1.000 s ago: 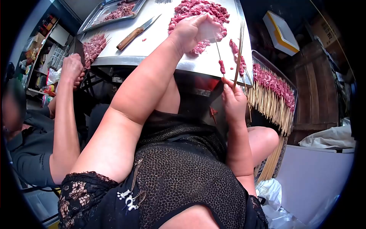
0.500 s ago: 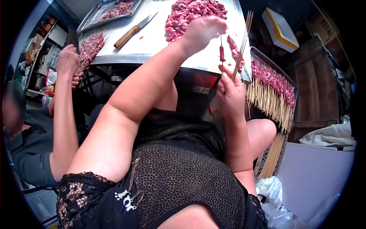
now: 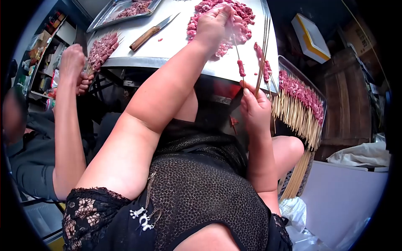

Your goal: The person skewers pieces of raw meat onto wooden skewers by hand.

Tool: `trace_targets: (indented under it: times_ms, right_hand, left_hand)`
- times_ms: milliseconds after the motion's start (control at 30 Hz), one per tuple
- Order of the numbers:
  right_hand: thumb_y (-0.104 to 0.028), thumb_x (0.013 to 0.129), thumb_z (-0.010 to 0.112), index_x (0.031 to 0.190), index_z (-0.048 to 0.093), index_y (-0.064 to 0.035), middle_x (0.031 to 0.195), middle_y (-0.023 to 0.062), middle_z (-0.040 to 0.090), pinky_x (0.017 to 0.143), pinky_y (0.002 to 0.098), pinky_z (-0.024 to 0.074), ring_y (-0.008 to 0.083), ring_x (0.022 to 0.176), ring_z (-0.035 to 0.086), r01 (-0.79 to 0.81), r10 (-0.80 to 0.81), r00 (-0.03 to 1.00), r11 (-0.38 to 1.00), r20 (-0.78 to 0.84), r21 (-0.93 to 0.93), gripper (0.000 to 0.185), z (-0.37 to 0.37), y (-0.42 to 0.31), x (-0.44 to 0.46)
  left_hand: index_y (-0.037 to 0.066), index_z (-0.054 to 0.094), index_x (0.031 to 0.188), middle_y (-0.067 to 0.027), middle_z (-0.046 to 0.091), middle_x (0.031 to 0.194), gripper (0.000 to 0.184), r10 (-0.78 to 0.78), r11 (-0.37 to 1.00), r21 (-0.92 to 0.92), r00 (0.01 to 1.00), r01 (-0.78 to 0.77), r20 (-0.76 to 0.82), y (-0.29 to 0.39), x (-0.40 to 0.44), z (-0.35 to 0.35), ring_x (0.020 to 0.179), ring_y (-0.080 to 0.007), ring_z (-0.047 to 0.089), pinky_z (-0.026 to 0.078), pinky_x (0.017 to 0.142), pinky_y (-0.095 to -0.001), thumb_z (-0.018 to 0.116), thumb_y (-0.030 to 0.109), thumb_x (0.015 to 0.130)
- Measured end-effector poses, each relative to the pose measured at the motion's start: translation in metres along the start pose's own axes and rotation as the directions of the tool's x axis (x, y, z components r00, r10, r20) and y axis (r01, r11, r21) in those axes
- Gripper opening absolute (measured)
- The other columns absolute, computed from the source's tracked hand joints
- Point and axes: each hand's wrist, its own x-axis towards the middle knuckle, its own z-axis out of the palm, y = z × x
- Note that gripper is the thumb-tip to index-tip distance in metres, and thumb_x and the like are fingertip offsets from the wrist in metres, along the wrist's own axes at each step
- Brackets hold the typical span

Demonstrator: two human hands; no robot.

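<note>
My right hand (image 3: 254,102), at the table's near edge, is closed around a bamboo skewer with a short row of red meat (image 3: 241,67) threaded on it, its thin tip pointing up. The same hand also grips several bare skewers (image 3: 264,50) that stand up in a bundle. Over the heap of cut raw meat (image 3: 247,19), my left hand (image 3: 212,27) has its thumb and fingers pinched together. Whether a piece of meat sits in that pinch cannot be made out. Beside the bare skewers, threaded meat (image 3: 266,71) lies on the table.
A wooden-handled knife (image 3: 144,38) lies on the white table (image 3: 167,50), near a metal tray (image 3: 98,25) of meat. Finished skewers (image 3: 299,94) fill a tray at right. At left, another person's hands (image 3: 73,62) are near a bunch of meat skewers (image 3: 102,48).
My left hand has moved up and left, from the skewer's tip to over the meat heap. The threaded skewer in my right hand leans more to the left. The other person's upper hand has risen slightly.
</note>
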Motion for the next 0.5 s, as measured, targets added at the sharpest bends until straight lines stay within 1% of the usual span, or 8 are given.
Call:
trace_targets:
  times_ms: [67, 133, 167, 200, 267, 300, 400, 500]
  right_hand:
    - [-0.009, 0.093, 0.052, 0.114, 0.058, 0.0001, 0.061, -0.0088, 0.042, 0.039, 0.0150, 0.0232, -0.0007, 0.046, 0.032, 0.031, -0.036, 0.998, 0.995, -0.045, -0.092, 0.024, -0.004, 0.001, -0.008]
    - [-0.008, 0.093, 0.051, 0.113, 0.058, -0.0001, 0.061, -0.0098, 0.041, 0.040, 0.0150, 0.0230, -0.0012, 0.046, 0.031, 0.064, -0.067, 0.997, 0.994, -0.033, -0.089, 0.023, -0.006, 0.001, -0.011]
    - [-0.009, 0.094, 0.050, 0.114, 0.058, -0.0011, 0.061, -0.0099, 0.041, 0.041, 0.0151, 0.0226, -0.0010, 0.047, 0.031, 0.086, -0.095, 0.994, 0.983, -0.051, -0.162, 0.024, -0.006, 0.001, -0.013]
    - [-0.009, 0.094, 0.049, 0.116, 0.057, -0.0020, 0.061, -0.0100, 0.040, 0.042, 0.0152, 0.0222, -0.0008, 0.047, 0.031, 0.105, -0.124, 0.990, 0.966, -0.066, -0.234, 0.024, -0.006, 0.000, -0.014]
    - [-0.010, 0.094, 0.049, 0.115, 0.058, -0.0024, 0.061, -0.0099, 0.040, 0.042, 0.0150, 0.0224, -0.0008, 0.047, 0.031, 0.129, -0.157, 0.984, 0.952, -0.079, -0.279, 0.024, -0.009, 0.005, -0.013]
    - [-0.010, 0.094, 0.049, 0.115, 0.058, -0.0027, 0.062, -0.0099, 0.041, 0.042, 0.0148, 0.0226, -0.0009, 0.048, 0.031, 0.152, -0.190, 0.978, 0.935, -0.089, -0.321, 0.024, -0.010, 0.007, -0.012]
    - [-0.010, 0.094, 0.049, 0.115, 0.058, -0.0026, 0.062, -0.0099, 0.041, 0.042, 0.0148, 0.0230, -0.0006, 0.048, 0.031, 0.127, -0.164, 0.981, 0.944, -0.099, -0.305, 0.024, -0.008, 0.010, -0.012]
    - [-0.009, 0.094, 0.049, 0.114, 0.059, -0.0024, 0.063, -0.0099, 0.041, 0.043, 0.0148, 0.0233, -0.0006, 0.048, 0.032, 0.129, -0.161, 0.982, 0.953, -0.098, -0.274, 0.024, -0.004, 0.010, -0.012]
  left_hand:
    - [0.003, 0.057, 0.081, -0.0135, 0.064, 0.087, 0.030, -0.047, 0.999, 0.008, 0.999, 0.047, 0.004, 0.000, 0.003, -0.008, 0.074, -0.0174, 0.065, 0.056, 0.072, -0.0304, 0.052, 0.031, 0.093]
    - [0.002, 0.058, 0.087, -0.0138, 0.065, 0.088, 0.026, -0.163, 0.986, -0.025, 0.978, 0.167, 0.131, -0.005, 0.008, -0.018, 0.075, -0.0178, 0.065, 0.056, 0.073, -0.0315, 0.054, 0.027, 0.093]
    - [0.000, 0.058, 0.094, -0.0142, 0.065, 0.089, 0.026, -0.261, 0.939, -0.175, 0.946, 0.295, 0.193, -0.007, 0.010, -0.024, 0.076, -0.0195, 0.065, 0.056, 0.075, -0.0334, 0.050, 0.025, 0.095]
    - [0.000, 0.058, 0.094, -0.0142, 0.065, 0.089, 0.026, -0.262, 0.938, -0.178, 0.945, 0.297, 0.196, -0.001, 0.007, -0.020, 0.076, -0.0195, 0.065, 0.056, 0.075, -0.0334, 0.050, 0.025, 0.095]
    - [0.000, 0.058, 0.096, -0.0143, 0.065, 0.090, 0.027, -0.367, 0.915, -0.125, 0.920, 0.384, 0.139, 0.011, -0.004, -0.010, 0.077, -0.0213, 0.065, 0.056, 0.076, -0.0354, 0.044, 0.024, 0.097]
    - [0.005, 0.057, 0.096, -0.0127, 0.063, 0.093, 0.023, -0.378, 0.918, -0.070, 0.915, 0.390, 0.138, 0.010, -0.006, -0.009, 0.088, -0.0298, 0.063, 0.053, 0.080, -0.0393, 0.042, 0.021, 0.093]
    - [0.006, 0.058, 0.096, -0.0104, 0.063, 0.090, 0.023, -0.379, 0.921, -0.049, 0.919, 0.386, 0.111, 0.005, -0.009, -0.003, 0.084, -0.0279, 0.063, 0.053, 0.077, -0.0386, 0.043, 0.023, 0.092]
    - [0.007, 0.054, 0.089, -0.0090, 0.060, 0.084, 0.022, -0.367, 0.922, -0.085, 0.922, 0.378, 0.125, 0.003, -0.009, 0.001, 0.078, -0.0246, 0.060, 0.053, 0.077, -0.0388, 0.037, 0.019, 0.094]
